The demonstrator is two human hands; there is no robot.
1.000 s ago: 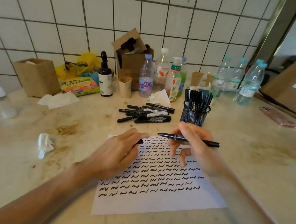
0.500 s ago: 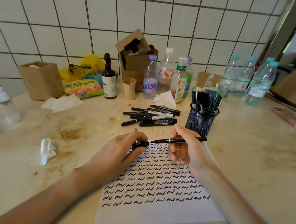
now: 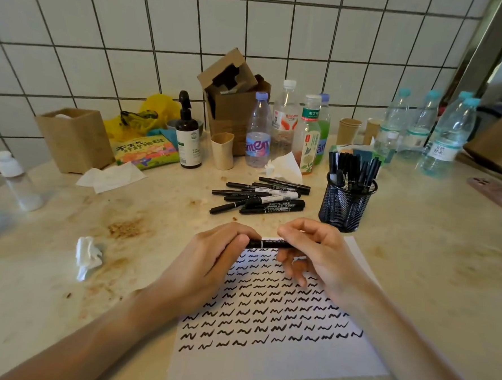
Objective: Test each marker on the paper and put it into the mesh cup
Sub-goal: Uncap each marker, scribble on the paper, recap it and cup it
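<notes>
A black marker [image 3: 270, 244] lies level between both hands, just above the top of the white paper [image 3: 274, 364], which is covered in rows of black squiggles. My left hand [image 3: 210, 263] grips the marker's left end, where its cap sits. My right hand [image 3: 319, 255] pinches the barrel from the right. A black mesh cup [image 3: 345, 207] with several markers upright in it stands just beyond my right hand. A pile of several loose black markers [image 3: 261, 197] lies to the left of the cup.
Bottles [image 3: 286, 127], paper cups, a cardboard box [image 3: 234, 100] and a brown pump bottle [image 3: 188, 136] line the tiled wall. Water bottles [image 3: 444, 134] stand at the back right. A crumpled tissue [image 3: 87, 256] lies at left, a pink phone [image 3: 496, 194] at the right edge.
The hands came together: the cap in my left hand and the marker in my right, apart a second ago, are now joined in one line over the paper's top.
</notes>
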